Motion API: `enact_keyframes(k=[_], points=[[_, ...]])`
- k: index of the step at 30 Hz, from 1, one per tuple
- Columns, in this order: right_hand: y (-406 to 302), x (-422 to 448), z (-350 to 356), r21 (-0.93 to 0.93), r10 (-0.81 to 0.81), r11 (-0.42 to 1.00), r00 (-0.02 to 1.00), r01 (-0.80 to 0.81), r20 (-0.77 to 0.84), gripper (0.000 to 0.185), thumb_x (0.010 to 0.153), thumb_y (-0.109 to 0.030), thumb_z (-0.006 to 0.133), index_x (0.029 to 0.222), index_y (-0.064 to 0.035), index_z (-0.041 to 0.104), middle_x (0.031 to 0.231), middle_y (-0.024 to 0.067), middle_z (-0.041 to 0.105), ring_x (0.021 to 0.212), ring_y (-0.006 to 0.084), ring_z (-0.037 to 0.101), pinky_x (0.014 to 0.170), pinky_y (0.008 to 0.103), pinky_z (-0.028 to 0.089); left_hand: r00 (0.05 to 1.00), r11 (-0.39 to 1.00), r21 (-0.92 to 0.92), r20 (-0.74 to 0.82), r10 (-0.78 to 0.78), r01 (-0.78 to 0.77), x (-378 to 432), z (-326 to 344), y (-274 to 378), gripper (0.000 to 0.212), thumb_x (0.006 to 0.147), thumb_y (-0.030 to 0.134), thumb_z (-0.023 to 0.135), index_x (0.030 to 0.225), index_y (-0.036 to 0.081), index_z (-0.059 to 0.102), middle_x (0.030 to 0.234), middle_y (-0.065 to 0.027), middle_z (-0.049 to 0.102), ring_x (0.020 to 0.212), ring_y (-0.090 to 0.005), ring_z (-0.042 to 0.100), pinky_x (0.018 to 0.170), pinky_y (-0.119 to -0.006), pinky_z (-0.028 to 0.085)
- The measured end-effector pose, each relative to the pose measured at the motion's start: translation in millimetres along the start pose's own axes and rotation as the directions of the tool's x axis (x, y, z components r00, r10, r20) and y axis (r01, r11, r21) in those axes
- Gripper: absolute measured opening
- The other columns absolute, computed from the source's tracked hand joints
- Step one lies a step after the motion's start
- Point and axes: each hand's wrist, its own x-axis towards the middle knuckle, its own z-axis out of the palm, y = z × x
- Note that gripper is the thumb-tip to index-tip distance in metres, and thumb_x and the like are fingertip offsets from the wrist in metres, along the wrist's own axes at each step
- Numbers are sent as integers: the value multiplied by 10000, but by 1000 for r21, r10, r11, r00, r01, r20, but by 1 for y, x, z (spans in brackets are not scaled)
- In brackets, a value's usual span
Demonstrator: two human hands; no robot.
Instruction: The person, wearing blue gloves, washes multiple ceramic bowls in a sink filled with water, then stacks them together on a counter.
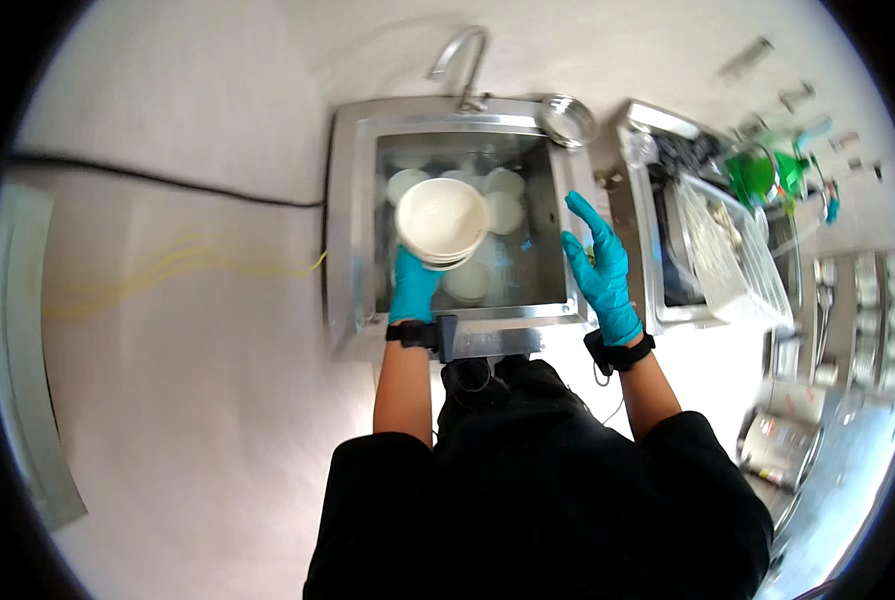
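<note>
In a teal glove, my left hand (415,285) grips a small stack of white bowls (441,219) from the near side. The stack is held over a stainless steel sink (351,225), its top bowl facing up with nothing seen inside. Several round white dishes (504,212) lie in the sink basin, apparently under water. My right hand (603,274), also gloved in teal, hovers by the sink's right rim. Its fingers are apart and it holds nothing.
A curved metal faucet (462,64) rises behind the basin. Round metal bowls (567,120) sit on the back right corner. To the right, a second metal sink (646,225) carries a translucent plastic basket (740,262), near a green bottle (755,176). A black cable (169,180) runs along the left wall.
</note>
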Motion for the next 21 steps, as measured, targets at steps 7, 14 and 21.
enact_keyframes(k=[7, 14, 21], points=[[27, -43, -79, -18, 87, 995, 965, -94, -246, 402, 827, -43, 615, 1217, -56, 518, 1167, 105, 587, 1063, 201, 566, 907, 297, 427, 972, 886, 428, 219, 90, -178, -14, 2, 8, 465, 833, 59, 602, 1258, 1, 423, 1226, -147, 510, 1053, -260, 546, 855, -413, 519], [47, -124, -175, -2, 154, 985, 882, -173, -445, 371, 846, -38, 576, 1212, -81, 539, 1126, 91, 612, 1023, 184, 582, 888, 280, 429, 799, 93, 802, 564, 208, -590, -34, 22, -21, 453, 867, 126, 565, 1274, 20, 398, 1241, -131, 496, 1088, -242, 521, 899, -369, 487], [90, -255, -311, 58, 180, 981, 749, -186, -638, 327, 861, -19, 544, 1185, -59, 561, 1093, 97, 630, 1030, 162, 581, 898, 288, 432, 847, 266, 809, 462, 262, -524, -98, 87, -65, 653, 727, 48, 716, 1285, 33, 376, 1260, -132, 463, 1098, -255, 505, 915, -371, 475]])
